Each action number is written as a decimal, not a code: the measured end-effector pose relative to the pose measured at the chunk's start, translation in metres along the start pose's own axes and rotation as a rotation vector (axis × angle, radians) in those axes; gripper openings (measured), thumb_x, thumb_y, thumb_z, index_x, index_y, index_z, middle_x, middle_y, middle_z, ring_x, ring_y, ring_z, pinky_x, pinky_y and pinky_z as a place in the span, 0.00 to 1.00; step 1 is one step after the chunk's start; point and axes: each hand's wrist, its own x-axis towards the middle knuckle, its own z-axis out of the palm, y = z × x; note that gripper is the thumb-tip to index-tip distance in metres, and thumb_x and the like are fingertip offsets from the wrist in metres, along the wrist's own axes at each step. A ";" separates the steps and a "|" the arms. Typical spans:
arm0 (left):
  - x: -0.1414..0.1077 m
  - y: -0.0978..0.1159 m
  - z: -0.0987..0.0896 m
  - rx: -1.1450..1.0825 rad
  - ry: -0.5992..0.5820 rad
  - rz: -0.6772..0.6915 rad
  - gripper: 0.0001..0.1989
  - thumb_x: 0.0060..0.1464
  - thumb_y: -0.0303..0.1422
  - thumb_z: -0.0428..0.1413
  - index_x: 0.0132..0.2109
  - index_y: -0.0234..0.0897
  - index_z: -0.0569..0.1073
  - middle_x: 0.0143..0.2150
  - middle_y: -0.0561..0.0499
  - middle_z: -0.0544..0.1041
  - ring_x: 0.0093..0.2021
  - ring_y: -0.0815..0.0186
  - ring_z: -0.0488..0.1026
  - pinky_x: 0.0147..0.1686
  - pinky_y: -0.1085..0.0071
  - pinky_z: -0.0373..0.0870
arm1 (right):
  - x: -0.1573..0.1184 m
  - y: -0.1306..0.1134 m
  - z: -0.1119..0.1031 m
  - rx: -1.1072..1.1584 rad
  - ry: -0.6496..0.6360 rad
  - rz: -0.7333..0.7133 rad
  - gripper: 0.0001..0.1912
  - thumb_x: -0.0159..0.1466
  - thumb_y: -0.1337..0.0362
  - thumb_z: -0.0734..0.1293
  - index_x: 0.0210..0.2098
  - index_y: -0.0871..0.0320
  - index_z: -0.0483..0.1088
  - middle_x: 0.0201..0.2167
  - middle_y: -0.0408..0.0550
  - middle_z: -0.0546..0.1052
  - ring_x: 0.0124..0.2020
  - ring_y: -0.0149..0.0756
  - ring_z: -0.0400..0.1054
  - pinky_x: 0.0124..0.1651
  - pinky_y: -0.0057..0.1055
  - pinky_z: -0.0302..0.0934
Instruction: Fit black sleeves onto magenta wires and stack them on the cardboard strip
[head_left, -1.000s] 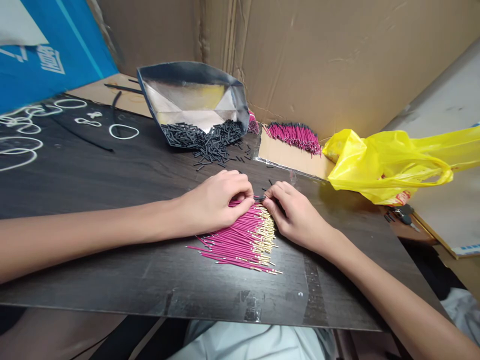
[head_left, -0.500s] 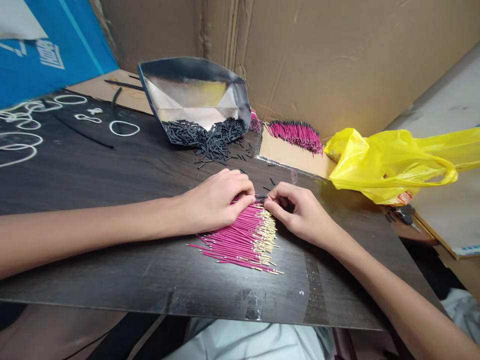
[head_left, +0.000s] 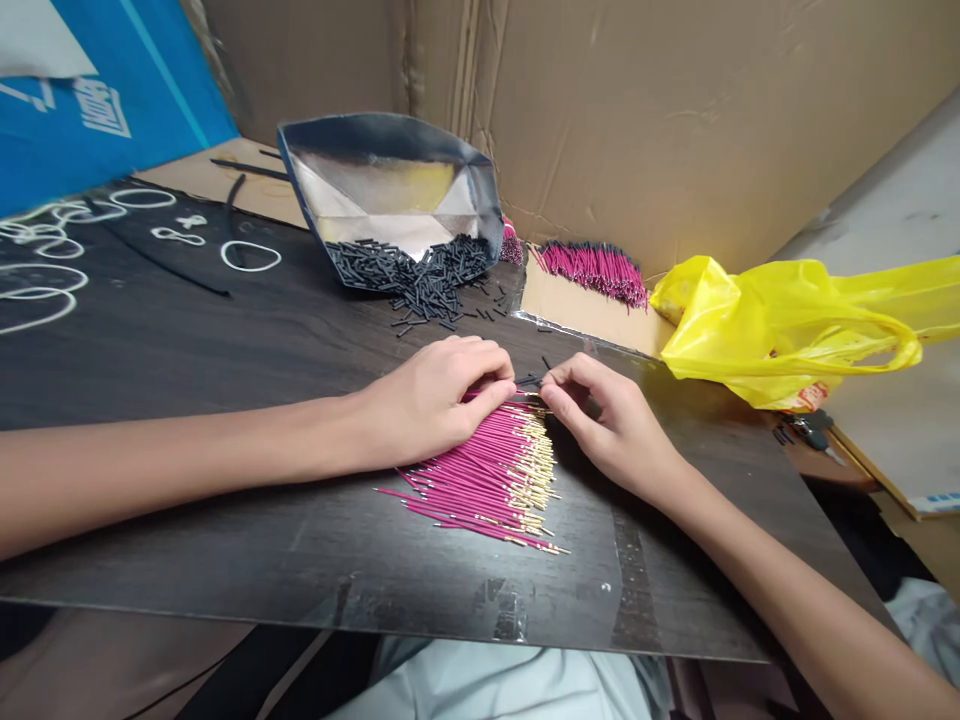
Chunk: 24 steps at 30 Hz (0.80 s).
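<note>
A fan of magenta wires [head_left: 472, 460] with gold tips pointing right lies on the dark table [head_left: 300, 560]. My left hand [head_left: 457, 390] rests on the upper left of this pile, thumb and index finger pinched on a magenta wire near its gold end. My right hand [head_left: 600, 405] is just right of the gold tips, its thumb and index finger closed together; whatever is between them is too small to make out. Short black tubes [head_left: 529, 380] lie on the table between the two hands.
Behind the hands a dark open container [head_left: 386, 130] spills many black tube pieces [head_left: 427, 285]. Bundled magenta wires [head_left: 592, 270] lie on cardboard [head_left: 577, 315]. A yellow plastic bag [head_left: 780, 320] is at right, white loops [head_left: 251, 257] at left.
My right hand has moved slightly right and away from my left hand, widening the gap between the fingertips. The wire pile looks unchanged.
</note>
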 end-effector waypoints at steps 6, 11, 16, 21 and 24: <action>-0.001 0.000 0.000 0.006 0.033 -0.015 0.11 0.66 0.33 0.48 0.38 0.33 0.72 0.36 0.50 0.74 0.38 0.64 0.69 0.41 0.67 0.62 | -0.002 0.001 -0.007 -0.112 0.030 -0.080 0.04 0.70 0.67 0.63 0.38 0.58 0.70 0.33 0.44 0.70 0.30 0.29 0.63 0.34 0.28 0.58; -0.001 -0.001 0.000 0.003 0.048 -0.015 0.10 0.65 0.32 0.49 0.39 0.33 0.72 0.36 0.50 0.74 0.39 0.64 0.69 0.42 0.67 0.62 | -0.003 0.002 -0.008 -0.158 0.001 -0.115 0.04 0.71 0.69 0.63 0.40 0.59 0.70 0.34 0.44 0.69 0.33 0.29 0.63 0.37 0.27 0.60; -0.001 -0.002 0.001 0.002 0.051 -0.007 0.10 0.66 0.32 0.49 0.39 0.32 0.72 0.36 0.50 0.74 0.39 0.65 0.70 0.41 0.68 0.62 | -0.003 0.003 -0.007 -0.164 0.010 -0.132 0.03 0.70 0.69 0.64 0.40 0.59 0.69 0.34 0.44 0.69 0.33 0.28 0.64 0.37 0.26 0.60; -0.001 -0.004 0.001 0.000 0.050 -0.018 0.10 0.66 0.32 0.49 0.39 0.32 0.73 0.36 0.50 0.75 0.39 0.65 0.70 0.41 0.68 0.62 | -0.004 0.002 -0.008 -0.177 0.002 -0.142 0.02 0.70 0.69 0.64 0.40 0.59 0.69 0.35 0.44 0.69 0.34 0.29 0.64 0.37 0.27 0.60; -0.001 -0.004 0.001 0.005 0.052 -0.007 0.10 0.66 0.32 0.49 0.38 0.33 0.73 0.36 0.51 0.75 0.38 0.65 0.70 0.40 0.68 0.62 | -0.004 0.002 -0.008 -0.190 0.003 -0.152 0.02 0.71 0.69 0.63 0.41 0.58 0.69 0.35 0.45 0.69 0.34 0.29 0.65 0.37 0.27 0.60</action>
